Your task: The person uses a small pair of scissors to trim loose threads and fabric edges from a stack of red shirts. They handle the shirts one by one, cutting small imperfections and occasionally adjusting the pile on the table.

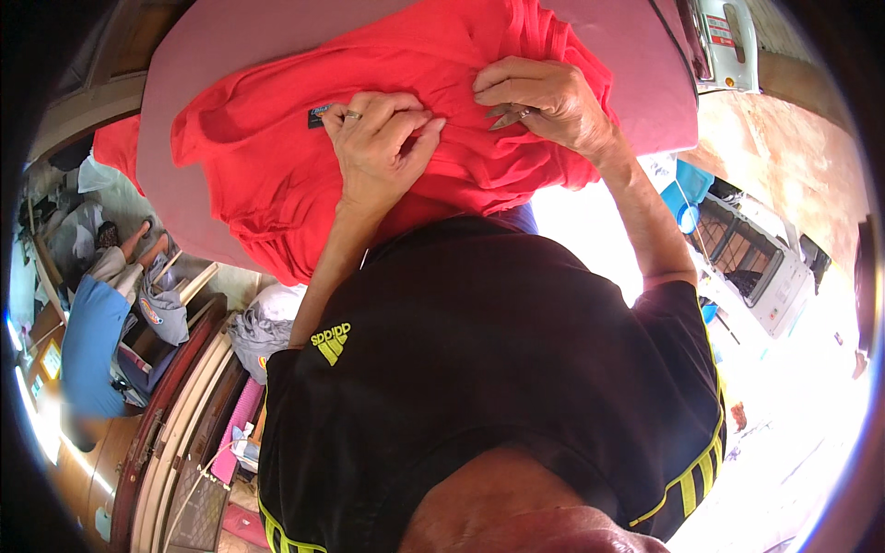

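Observation:
A red garment [277,101] lies bunched and creased over a pink padded board [194,55]. Its small dark label [319,117] shows just beside my left hand [383,138]. That hand wears a ring, and its curled fingers and thumb pinch at the red cloth. My right hand [548,103] is to the right on the same garment, its fingers bent and drawn together. Something small, dark and pointed [502,118] shows under those fingers; its kind is too unclear to name. A short gap of red cloth separates the two hands.
At the board's far right stands a white appliance with a handle [743,41]. Right of me are a blue plastic container [684,195] and a white-framed item [779,290]. On the left, another person in blue [97,318] is near grey cloths [166,313] and wooden furniture [175,442].

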Demonstrator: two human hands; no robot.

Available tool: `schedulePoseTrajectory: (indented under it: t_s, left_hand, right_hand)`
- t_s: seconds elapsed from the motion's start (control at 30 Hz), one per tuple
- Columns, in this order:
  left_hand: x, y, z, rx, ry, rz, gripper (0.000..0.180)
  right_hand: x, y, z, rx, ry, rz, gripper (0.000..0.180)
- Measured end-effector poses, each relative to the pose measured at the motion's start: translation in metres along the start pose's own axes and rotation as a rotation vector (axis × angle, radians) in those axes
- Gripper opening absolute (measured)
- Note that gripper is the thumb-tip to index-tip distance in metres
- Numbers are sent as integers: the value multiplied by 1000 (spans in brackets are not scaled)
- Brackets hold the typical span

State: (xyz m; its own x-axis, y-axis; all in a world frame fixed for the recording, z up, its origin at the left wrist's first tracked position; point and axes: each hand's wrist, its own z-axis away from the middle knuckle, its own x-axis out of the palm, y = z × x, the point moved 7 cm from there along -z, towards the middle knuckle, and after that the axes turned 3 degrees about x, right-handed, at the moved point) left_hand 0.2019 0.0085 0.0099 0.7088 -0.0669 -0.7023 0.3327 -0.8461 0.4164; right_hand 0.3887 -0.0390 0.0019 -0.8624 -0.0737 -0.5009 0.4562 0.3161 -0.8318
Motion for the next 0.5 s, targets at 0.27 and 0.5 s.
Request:
schedulePoseTrajectory:
  t_s: [0.27,0.5]
  left_hand:
    - [8,1,-9,-5,-9,-81,16]
    - [10,12,-19,-76,-82,-133,16]
  right_hand:
    - [-1,0,-3,-8,36,70,33]
    - [-12,-23,-18,-64,15,96,43]
